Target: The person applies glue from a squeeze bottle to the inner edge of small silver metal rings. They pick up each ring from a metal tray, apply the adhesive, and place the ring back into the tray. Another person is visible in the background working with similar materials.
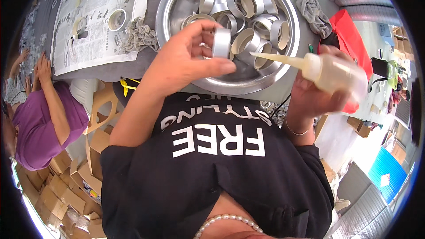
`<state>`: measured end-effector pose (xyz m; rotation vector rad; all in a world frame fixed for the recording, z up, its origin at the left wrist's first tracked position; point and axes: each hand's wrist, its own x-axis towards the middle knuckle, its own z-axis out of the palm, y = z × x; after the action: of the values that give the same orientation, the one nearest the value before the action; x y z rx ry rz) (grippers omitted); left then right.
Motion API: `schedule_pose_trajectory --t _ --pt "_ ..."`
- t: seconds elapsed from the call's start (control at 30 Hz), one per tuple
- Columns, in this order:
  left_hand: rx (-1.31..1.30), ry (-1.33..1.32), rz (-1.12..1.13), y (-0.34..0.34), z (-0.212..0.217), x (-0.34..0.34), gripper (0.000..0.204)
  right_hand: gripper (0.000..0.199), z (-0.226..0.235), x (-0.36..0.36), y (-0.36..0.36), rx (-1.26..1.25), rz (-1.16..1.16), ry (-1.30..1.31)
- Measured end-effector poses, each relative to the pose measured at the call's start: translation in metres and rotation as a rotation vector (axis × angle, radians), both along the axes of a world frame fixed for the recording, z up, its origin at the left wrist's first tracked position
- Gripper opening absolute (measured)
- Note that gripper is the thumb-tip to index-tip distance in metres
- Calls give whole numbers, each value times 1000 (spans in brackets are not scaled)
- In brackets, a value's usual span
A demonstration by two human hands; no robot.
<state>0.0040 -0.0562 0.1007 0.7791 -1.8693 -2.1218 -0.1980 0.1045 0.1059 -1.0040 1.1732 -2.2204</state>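
My left hand grips a silver ring between thumb and fingers, over the near left side of a metal bowl. In my right hand is a translucent squeeze bottle with a long pointed nozzle. The bottle lies tilted sideways, its tip pointing left toward the ring and apart from it. Pale liquid shows inside. Loose rings, silver outside and beige inside, are heaped in the bowl behind both hands.
Newspaper with a few rings and a crumpled grey cloth lies at left. Another cloth and a red fabric item are right of the bowl. A co-worker in purple sits at far left, near cardboard boxes.
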Motion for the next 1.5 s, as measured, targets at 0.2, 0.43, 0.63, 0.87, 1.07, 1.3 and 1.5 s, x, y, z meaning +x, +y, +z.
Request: schedule_pose_trajectory --t 0.2,0.43,0.63,0.87,1.07,1.3,1.5 --pt "852 183 76 22 -12 16 79 72 15 26 -10 -273 113 760" --pt "742 165 86 30 6 19 73 52 12 21 -16 -273 130 1099" --pt "532 126 166 35 12 17 73 54 13 35 -14 -295 -25 979" --pt "794 216 74 32 3 16 70 56 13 34 -12 -273 32 993" --pt "571 189 108 35 10 17 67 41 14 25 -6 -241 138 1042" --pt "254 318 115 37 8 18 73 43 20 27 -1 -174 152 951" --pt "-136 418 90 32 9 18 76 61 39 24 13 32 265 681"
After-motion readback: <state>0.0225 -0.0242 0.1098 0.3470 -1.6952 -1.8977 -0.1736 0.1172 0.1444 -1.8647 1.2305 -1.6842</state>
